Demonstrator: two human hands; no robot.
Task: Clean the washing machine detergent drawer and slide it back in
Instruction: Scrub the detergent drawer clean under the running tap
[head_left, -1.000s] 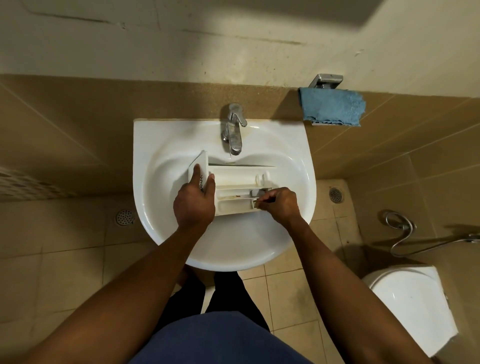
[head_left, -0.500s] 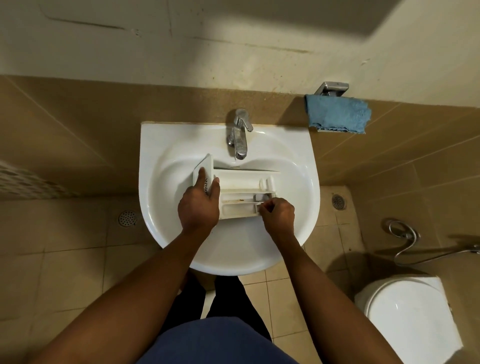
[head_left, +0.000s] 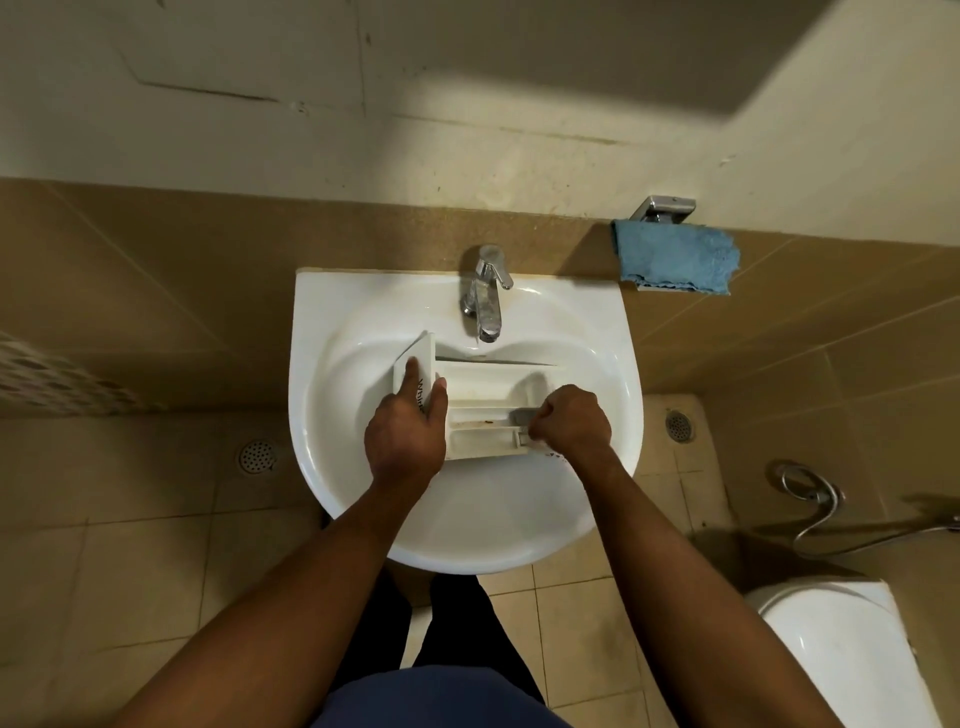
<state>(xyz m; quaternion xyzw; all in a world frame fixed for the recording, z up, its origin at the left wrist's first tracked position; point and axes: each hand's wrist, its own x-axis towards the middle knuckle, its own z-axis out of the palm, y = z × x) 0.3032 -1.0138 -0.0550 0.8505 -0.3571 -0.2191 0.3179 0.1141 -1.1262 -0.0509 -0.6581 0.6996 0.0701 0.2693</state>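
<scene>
The white detergent drawer (head_left: 483, 395) lies across the bowl of a white washbasin (head_left: 332, 312), its front panel to the left, with brownish grime in its compartments. My left hand (head_left: 405, 434) grips the front-panel end, thumb and forefinger over the panel. My right hand (head_left: 571, 421) is curled in a fist at the drawer's right end and holds a small grey tool (head_left: 522, 418), apparently a brush, against a narrow compartment. Most of the tool is hidden by my fingers.
A chrome tap (head_left: 485, 296) stands over the drawer at the basin's back. A blue cloth (head_left: 675, 257) hangs on a wall holder at the right. A toilet (head_left: 841, 654) and a spray hose (head_left: 815, 499) are at the lower right; floor drains flank the basin.
My right hand has shifted slightly along the drawer's right end with the tool. My left hand keeps its grip. The camera view has tilted a little.
</scene>
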